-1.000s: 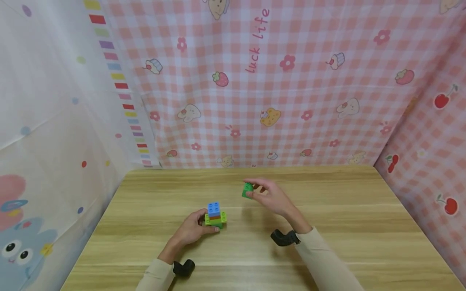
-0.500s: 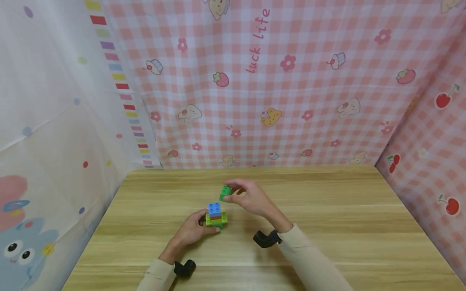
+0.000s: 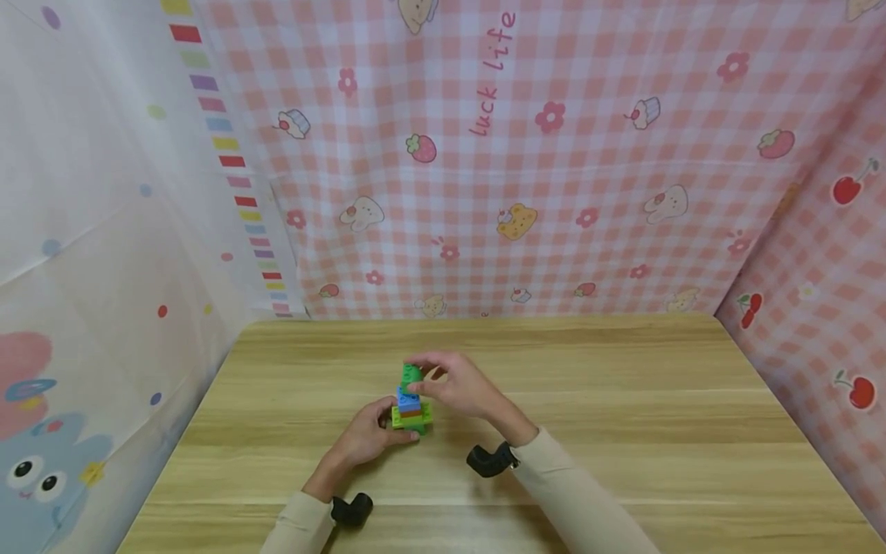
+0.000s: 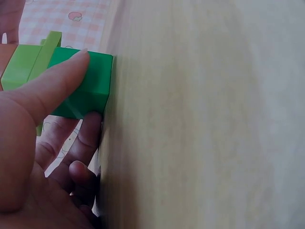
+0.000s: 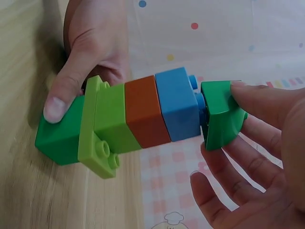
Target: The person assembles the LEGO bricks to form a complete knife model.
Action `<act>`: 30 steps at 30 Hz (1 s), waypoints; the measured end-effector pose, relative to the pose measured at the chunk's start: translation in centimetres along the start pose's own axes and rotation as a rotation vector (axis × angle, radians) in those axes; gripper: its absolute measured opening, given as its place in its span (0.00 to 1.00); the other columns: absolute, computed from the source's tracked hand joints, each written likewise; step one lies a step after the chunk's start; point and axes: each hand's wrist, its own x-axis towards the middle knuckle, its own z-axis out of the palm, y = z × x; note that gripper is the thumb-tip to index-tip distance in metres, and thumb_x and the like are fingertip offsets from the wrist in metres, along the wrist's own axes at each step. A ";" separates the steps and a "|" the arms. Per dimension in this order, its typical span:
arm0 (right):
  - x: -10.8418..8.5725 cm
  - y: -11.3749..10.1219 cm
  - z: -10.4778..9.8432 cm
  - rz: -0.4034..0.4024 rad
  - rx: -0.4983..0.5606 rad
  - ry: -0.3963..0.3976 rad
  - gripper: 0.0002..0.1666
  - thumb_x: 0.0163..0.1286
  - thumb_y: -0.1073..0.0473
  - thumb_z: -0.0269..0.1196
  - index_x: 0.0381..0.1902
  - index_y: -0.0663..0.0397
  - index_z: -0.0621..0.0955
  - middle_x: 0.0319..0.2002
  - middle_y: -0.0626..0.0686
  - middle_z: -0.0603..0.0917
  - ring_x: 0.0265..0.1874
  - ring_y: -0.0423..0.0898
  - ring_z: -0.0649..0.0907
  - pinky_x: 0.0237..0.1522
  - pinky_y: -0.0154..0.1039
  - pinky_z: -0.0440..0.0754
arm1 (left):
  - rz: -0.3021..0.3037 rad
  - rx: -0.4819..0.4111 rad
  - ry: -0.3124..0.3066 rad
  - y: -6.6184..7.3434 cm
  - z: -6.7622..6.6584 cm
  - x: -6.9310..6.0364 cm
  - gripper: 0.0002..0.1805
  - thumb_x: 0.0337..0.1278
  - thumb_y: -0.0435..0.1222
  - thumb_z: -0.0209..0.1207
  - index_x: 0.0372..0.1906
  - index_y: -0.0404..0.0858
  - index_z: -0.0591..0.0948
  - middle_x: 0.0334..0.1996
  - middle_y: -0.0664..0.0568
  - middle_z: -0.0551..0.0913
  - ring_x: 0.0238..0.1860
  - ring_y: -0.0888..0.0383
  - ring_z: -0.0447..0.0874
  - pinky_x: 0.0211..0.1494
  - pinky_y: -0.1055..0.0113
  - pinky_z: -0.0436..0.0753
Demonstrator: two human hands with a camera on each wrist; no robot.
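Observation:
A stack of toy building bricks stands on the wooden table. From the bottom up it has a green brick (image 5: 62,138), a wide lime plate (image 5: 88,138), a lime brick (image 5: 114,119), a reddish-brown brick (image 5: 147,112) and a blue brick (image 5: 178,107). My left hand (image 3: 367,436) grips the bottom brick, thumb (image 4: 71,71) across its near side. Above the stack, my right hand (image 3: 460,385) pinches a curved green brick (image 5: 220,114) between thumb and fingers. It sits over the blue brick slightly tilted, and blue studs show in the gap between them.
The wooden table (image 3: 588,400) reaches back to a pink checked cloth (image 3: 484,185). A white patterned cloth (image 3: 104,231) hangs on the left, another checked cloth (image 3: 824,308) on the right. Each wrist wears a black device (image 3: 491,460).
My right hand has moved left and slightly down, carrying the curved green brick from right of the stack to the top of the blue brick. The left hand has stayed put.

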 end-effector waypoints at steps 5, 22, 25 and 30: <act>0.0 -0.4 0.3 -0.032 -0.029 -0.026 0.22 0.68 0.57 0.67 0.58 0.56 0.81 0.47 0.50 0.86 0.46 0.46 0.82 0.49 0.43 0.79 | -0.001 -0.001 0.005 0.0 0.0 0.0 0.26 0.48 0.41 0.74 0.55 0.43 0.81 0.46 0.53 0.84 0.47 0.56 0.79 0.55 0.56 0.75; -0.4 0.0 0.6 -0.099 -0.103 -0.056 0.26 0.66 0.61 0.68 0.62 0.52 0.79 0.50 0.49 0.85 0.47 0.43 0.81 0.50 0.49 0.80 | 0.012 0.007 -0.001 0.0 0.0 -0.1 0.27 0.49 0.42 0.74 0.56 0.43 0.80 0.46 0.53 0.84 0.47 0.56 0.78 0.54 0.56 0.75; -0.4 0.0 0.6 -0.118 -0.122 -0.046 0.26 0.65 0.61 0.69 0.62 0.52 0.79 0.50 0.49 0.85 0.47 0.42 0.81 0.49 0.41 0.80 | 0.008 0.005 0.000 0.0 0.0 -0.1 0.27 0.48 0.42 0.74 0.56 0.43 0.80 0.46 0.53 0.84 0.47 0.56 0.78 0.53 0.57 0.74; -0.5 0.0 0.6 -0.126 -0.132 -0.047 0.27 0.65 0.61 0.69 0.62 0.52 0.79 0.50 0.49 0.85 0.47 0.42 0.81 0.49 0.36 0.79 | 0.002 0.001 0.004 0.3 0.0 -0.1 0.28 0.48 0.41 0.74 0.57 0.44 0.80 0.46 0.53 0.83 0.47 0.56 0.77 0.53 0.57 0.74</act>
